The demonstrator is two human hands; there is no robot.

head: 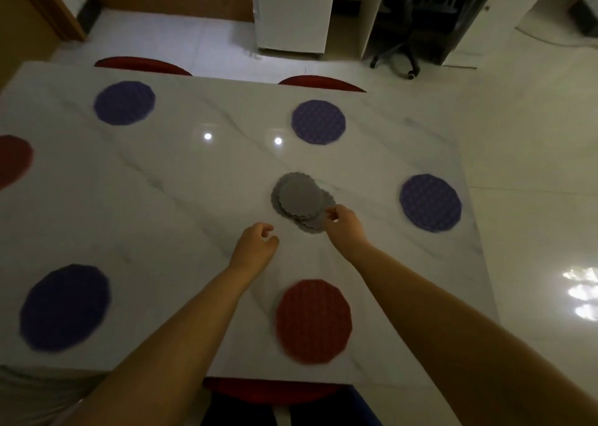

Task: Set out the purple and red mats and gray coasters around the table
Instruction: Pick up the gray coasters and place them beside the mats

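Note:
A loose stack of gray coasters [299,199] lies near the middle of the white marble table [181,179]. My right hand [344,223] pinches the near right edge of the stack. My left hand [257,244] hovers just left of it, fingers curled, holding nothing. Purple mats lie at the far left [124,102], far right [318,122], right side [430,203] and near left [66,307]. One red mat [313,321] sits at the near edge and another red mat [13,160] at the left edge, partly cut off.
Red chair backs [142,64] [320,84] stand along the table's far side and one red chair [268,391] at the near side. Beyond are a white cabinet [293,11], an office chair [404,46] under a desk, and glossy floor to the right.

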